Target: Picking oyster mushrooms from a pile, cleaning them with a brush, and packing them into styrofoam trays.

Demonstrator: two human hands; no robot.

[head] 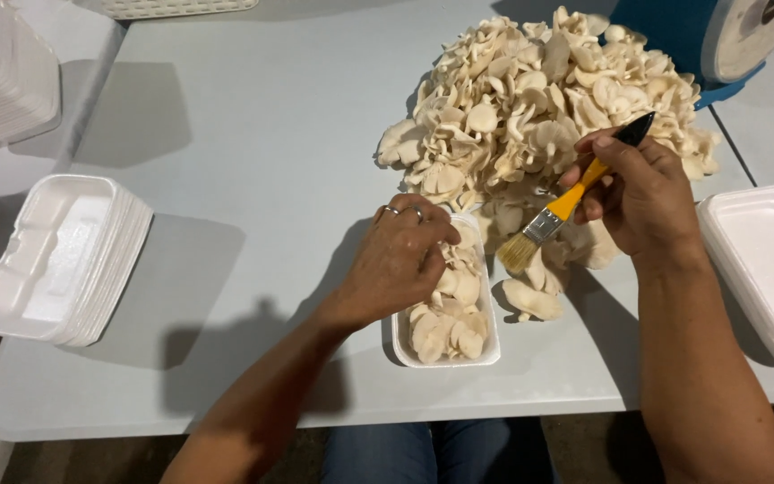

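Gripping a yellow-handled brush, right hand; left hand seemingly pressing pale mushrooms.

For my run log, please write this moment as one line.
left hand: on mushrooms in tray | right hand: holds brush | mushroom pile: behind

a pale grey table fills most of the view, lit from above so that soft shadows fall on its top. left of the table a second grey surface adjoins it, a narrow seam between them. below the table's near edge the floor is dark.
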